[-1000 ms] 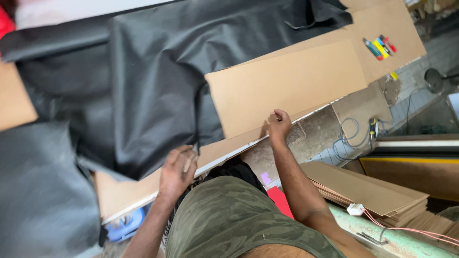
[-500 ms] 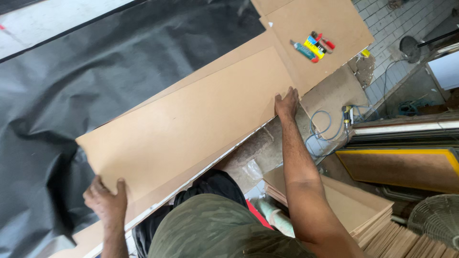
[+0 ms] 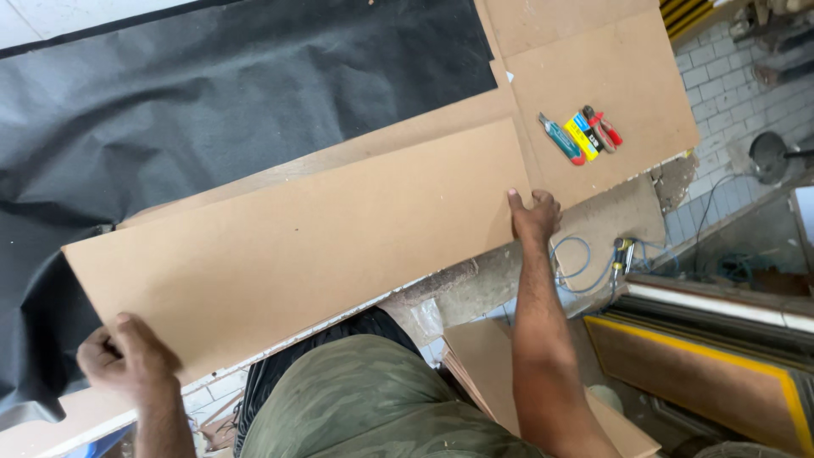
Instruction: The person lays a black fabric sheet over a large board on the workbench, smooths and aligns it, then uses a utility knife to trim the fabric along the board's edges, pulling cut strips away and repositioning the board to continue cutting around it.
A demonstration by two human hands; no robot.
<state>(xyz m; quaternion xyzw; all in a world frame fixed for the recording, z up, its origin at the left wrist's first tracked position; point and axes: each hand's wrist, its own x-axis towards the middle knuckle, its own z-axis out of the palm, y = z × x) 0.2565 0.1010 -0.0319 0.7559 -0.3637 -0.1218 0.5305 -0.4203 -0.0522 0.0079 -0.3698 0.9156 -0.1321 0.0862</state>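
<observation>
Hidden: fingertips of both hands go under the board edge | left hand [image 3: 127,360] grips the near-left corner of the long flat brown board [image 3: 305,242] | right hand [image 3: 534,216] grips its right end | board lies over the black cloth sheet [image 3: 212,102] | small coloured tools [image 3: 581,136] sit well apart on another brown panel [image 3: 627,68].

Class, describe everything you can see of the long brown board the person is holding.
The long brown board is a flat, narrow rectangle of plain tan fibreboard, by its look, smooth and unmarked apart from a few tiny specks. It lies slanted across the view, its right end higher in the picture. The left hand grips its lower left corner and the right hand holds its right end. It overlaps other tan sheets and the black fabric spread on the bench behind it.
</observation>
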